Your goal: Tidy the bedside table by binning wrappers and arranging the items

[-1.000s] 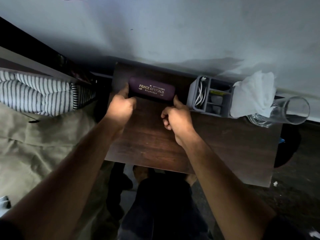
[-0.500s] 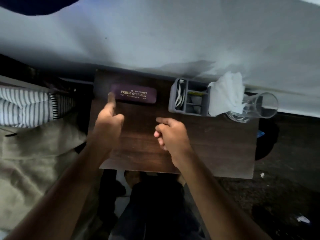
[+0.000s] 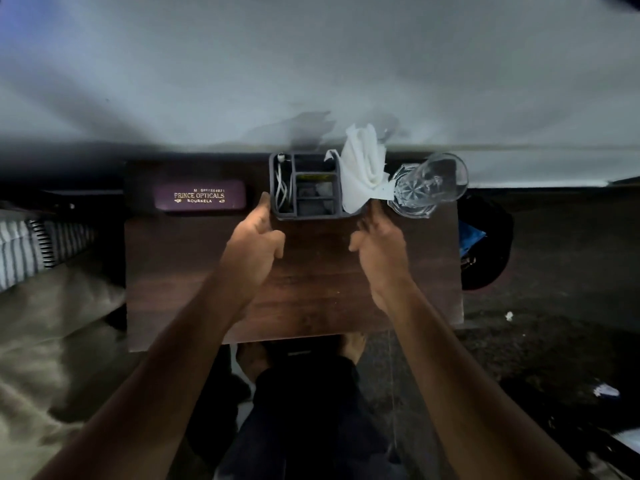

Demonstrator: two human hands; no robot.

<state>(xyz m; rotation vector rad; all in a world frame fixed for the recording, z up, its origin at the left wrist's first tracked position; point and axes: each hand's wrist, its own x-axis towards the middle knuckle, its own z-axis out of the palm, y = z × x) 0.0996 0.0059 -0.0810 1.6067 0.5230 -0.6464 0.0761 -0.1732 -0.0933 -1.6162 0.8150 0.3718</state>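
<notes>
A grey compartment organiser [image 3: 310,214] stands at the back middle of the dark wooden bedside table [image 3: 311,299], with a white cable in its left slot and white tissue [image 3: 363,171] rising from its right end. My left hand [image 3: 254,245] reaches its left front corner, fingertips touching it. At the right front corner my right hand [image 3: 379,244] has its fingers extended, close to or touching the organiser. A purple spectacle case [image 3: 201,199] lies alone at the back left. A clear glass [image 3: 429,185] stands right of the tissue.
A white wall runs behind the table. A bed with an olive sheet [image 3: 41,341] and a striped pillow [image 3: 24,251] lies to the left. A black bin [image 3: 491,251] with blue contents stands at the table's right edge. Scraps lie on the dark floor.
Both hands let go of the spectacle case, which stays at the back left, and moved right to either side of the organiser.
</notes>
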